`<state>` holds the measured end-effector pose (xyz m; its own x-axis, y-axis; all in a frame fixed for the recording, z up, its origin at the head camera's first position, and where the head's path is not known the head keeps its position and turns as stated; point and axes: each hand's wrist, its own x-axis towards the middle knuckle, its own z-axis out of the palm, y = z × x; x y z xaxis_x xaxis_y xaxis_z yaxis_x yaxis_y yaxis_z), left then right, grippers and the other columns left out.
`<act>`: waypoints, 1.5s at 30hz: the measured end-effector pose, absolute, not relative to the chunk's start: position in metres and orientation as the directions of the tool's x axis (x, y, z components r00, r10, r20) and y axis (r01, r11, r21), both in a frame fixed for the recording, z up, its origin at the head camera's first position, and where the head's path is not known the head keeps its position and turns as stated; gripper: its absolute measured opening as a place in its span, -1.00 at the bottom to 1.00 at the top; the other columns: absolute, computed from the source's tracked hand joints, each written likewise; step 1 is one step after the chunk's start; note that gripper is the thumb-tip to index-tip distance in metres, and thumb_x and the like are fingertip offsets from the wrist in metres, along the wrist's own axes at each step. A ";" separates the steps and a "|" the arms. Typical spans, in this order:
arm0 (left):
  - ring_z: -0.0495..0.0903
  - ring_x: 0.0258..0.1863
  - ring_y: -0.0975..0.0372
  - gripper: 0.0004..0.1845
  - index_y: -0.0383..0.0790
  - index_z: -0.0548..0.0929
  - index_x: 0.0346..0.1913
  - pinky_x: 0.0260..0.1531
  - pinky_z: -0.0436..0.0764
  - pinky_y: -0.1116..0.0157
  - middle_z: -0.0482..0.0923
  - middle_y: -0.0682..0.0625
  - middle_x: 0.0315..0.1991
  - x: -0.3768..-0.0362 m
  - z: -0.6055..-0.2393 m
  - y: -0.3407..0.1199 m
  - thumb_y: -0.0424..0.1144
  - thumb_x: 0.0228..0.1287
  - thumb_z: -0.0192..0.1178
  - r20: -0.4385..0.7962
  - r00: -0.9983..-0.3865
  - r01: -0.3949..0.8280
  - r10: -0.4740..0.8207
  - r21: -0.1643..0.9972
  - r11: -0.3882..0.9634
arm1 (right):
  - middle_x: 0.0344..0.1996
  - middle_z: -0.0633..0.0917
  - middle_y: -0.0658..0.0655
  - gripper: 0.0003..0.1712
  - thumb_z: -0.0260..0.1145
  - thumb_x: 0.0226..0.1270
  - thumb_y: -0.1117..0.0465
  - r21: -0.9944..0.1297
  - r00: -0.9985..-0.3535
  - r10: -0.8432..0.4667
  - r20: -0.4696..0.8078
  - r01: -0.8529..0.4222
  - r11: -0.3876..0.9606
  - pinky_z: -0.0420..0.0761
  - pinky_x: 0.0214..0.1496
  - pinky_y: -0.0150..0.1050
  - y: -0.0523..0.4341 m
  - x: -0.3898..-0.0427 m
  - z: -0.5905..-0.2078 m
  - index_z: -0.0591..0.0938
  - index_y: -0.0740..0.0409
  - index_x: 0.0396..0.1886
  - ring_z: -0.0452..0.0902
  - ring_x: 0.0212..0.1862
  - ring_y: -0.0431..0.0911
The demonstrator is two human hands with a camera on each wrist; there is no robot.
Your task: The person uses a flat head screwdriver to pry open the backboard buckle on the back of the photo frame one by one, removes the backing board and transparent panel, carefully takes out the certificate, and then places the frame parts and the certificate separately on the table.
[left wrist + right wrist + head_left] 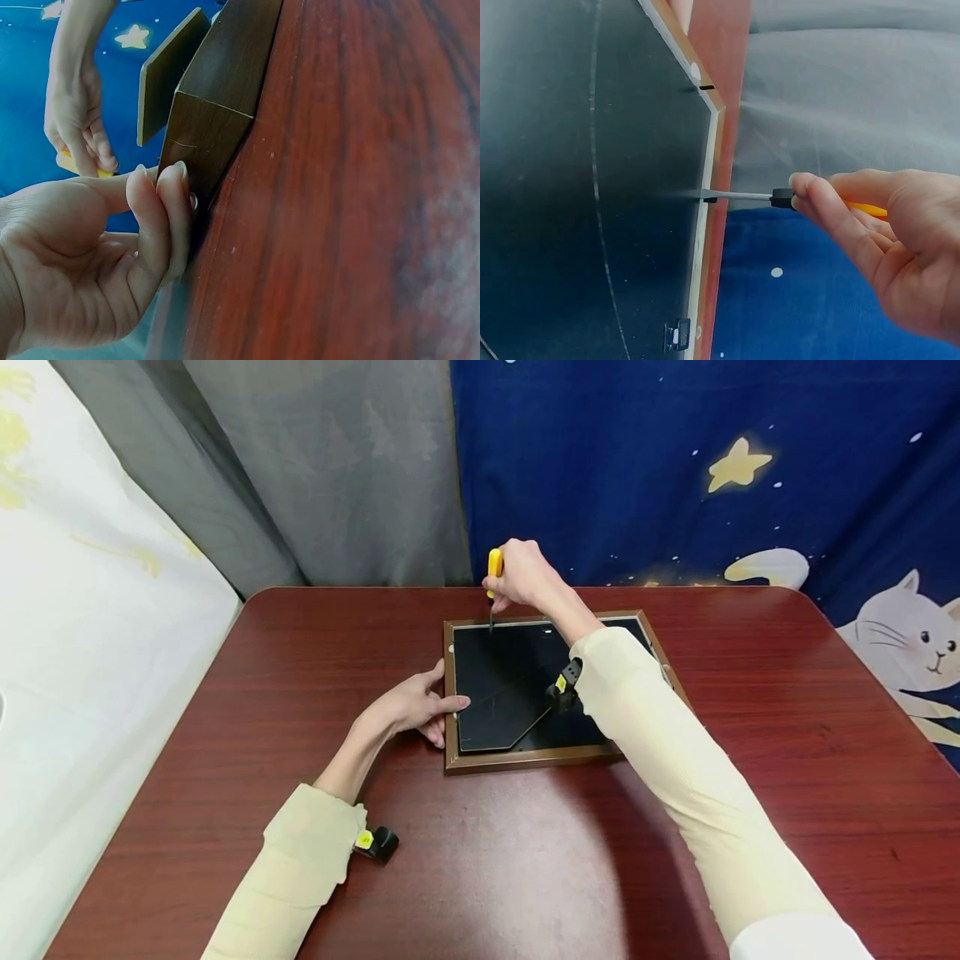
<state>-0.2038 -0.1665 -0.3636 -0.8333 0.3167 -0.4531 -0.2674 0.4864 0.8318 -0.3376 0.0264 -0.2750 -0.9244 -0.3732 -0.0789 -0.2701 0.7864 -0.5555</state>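
A: Where are you now?

B: Your left hand [411, 703] lies loose-fingered against the picture frame [525, 762], face-down mid-table. Your right hand [522, 573] clenches the yellow screwdriver [494, 562], tip at the far-edge tab [709, 196].

A: Next?

B: Likely prying it gently. Beyond: red-brown table [750, 693], grey curtain [337, 468], starry blue cloth [675, 468].

A wooden picture frame [525, 760] is lying face down on the tabletop, its black backing board [510, 685] facing up with a folded stand panel across it. A screwdriver [492, 568] with a yellow handle and thin metal shaft is standing nearly upright at the frame's far edge, its tip touching a small tab [709, 196] at the board's rim.
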 end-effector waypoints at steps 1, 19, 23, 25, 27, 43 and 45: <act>0.63 -0.72 0.19 0.01 -0.15 -0.25 0.64 -0.46 0.70 0.29 0.58 -0.15 -0.60 -0.204 -0.364 -0.167 -0.09 0.46 0.25 -0.452 -0.833 -0.267 0.317 0.832 0.486 | -0.30 0.66 0.21 -0.70 0.30 0.49 0.15 -0.552 -0.924 -0.373 -0.083 -0.269 0.789 0.69 -0.26 -0.38 0.026 -0.338 -0.274 0.54 0.33 -0.03 0.74 -0.47 -0.13; 0.63 -0.72 0.18 0.03 -0.12 -0.26 0.64 -0.45 0.72 0.21 0.57 -0.14 -0.57 -0.206 -0.368 -0.167 -0.05 0.44 0.27 -0.450 -0.832 -0.255 0.326 0.830 0.496 | -0.45 0.75 0.17 -0.76 0.34 0.46 0.15 -0.682 -0.918 -0.351 0.187 -0.378 0.626 0.67 -0.42 -0.36 0.055 -0.308 -0.290 0.64 0.27 -0.23 0.74 -0.48 -0.03; 0.63 -0.72 0.19 0.02 -0.14 -0.28 0.64 -0.45 0.72 0.21 0.56 -0.13 -0.58 -0.205 -0.369 -0.168 -0.06 0.46 0.25 -0.438 -0.830 -0.240 0.345 0.839 0.488 | -0.44 0.76 0.17 -0.75 0.37 0.44 0.13 -0.784 -0.912 -0.286 0.292 -0.400 0.474 0.70 -0.36 -0.30 0.070 -0.301 -0.282 0.66 0.27 -0.20 0.74 -0.50 -0.08; 0.63 -0.72 0.19 0.02 -0.14 -0.28 0.64 -0.45 0.72 0.21 0.57 -0.13 -0.57 -0.205 -0.369 -0.168 -0.06 0.46 0.25 -0.438 -0.829 -0.235 0.348 0.837 0.494 | -0.42 0.76 0.17 -0.73 0.38 0.43 0.11 -0.809 -0.908 -0.259 0.328 -0.412 0.419 0.71 -0.34 -0.29 0.078 -0.298 -0.277 0.67 0.26 -0.16 0.73 -0.49 -0.10; 0.63 -0.71 0.18 0.03 -0.13 -0.28 0.64 -0.43 0.72 0.21 0.58 -0.13 -0.57 -0.205 -0.369 -0.168 -0.05 0.46 0.25 -0.442 -0.829 -0.236 0.344 0.833 0.501 | -0.41 0.77 0.18 -0.72 0.39 0.42 0.09 -0.827 -0.907 -0.235 0.348 -0.416 0.379 0.71 -0.33 -0.31 0.087 -0.293 -0.273 0.68 0.25 -0.14 0.73 -0.49 -0.10; 0.64 -0.70 0.18 0.02 -0.12 -0.29 0.63 -0.45 0.71 0.22 0.60 -0.14 -0.55 -0.205 -0.369 -0.181 0.00 0.47 0.23 -0.424 -0.828 -0.205 0.367 0.838 0.505 | -0.41 0.70 0.12 -0.80 0.42 0.38 0.16 -0.854 -0.853 0.066 0.518 -0.511 0.096 0.60 -0.48 -0.42 0.152 -0.254 -0.254 0.71 0.20 -0.14 0.59 -0.55 -0.11; 0.64 -0.70 0.17 0.02 -0.12 -0.30 0.63 -0.45 0.71 0.23 0.60 -0.14 -0.56 -0.205 -0.369 -0.181 0.00 0.47 0.22 -0.422 -0.828 -0.203 0.370 0.840 0.504 | -0.39 0.69 0.13 -0.80 0.40 0.40 0.20 -0.841 -0.840 0.067 0.538 -0.529 0.116 0.60 -0.47 -0.43 0.164 -0.250 -0.254 0.70 0.23 -0.11 0.58 -0.55 -0.12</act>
<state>-0.2049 -0.1815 -0.3694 -0.8280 0.3697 -0.4216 -0.2026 0.5038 0.8397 -0.2498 0.1640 -0.2540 -0.8401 0.0673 0.5382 -0.5292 0.1163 -0.8405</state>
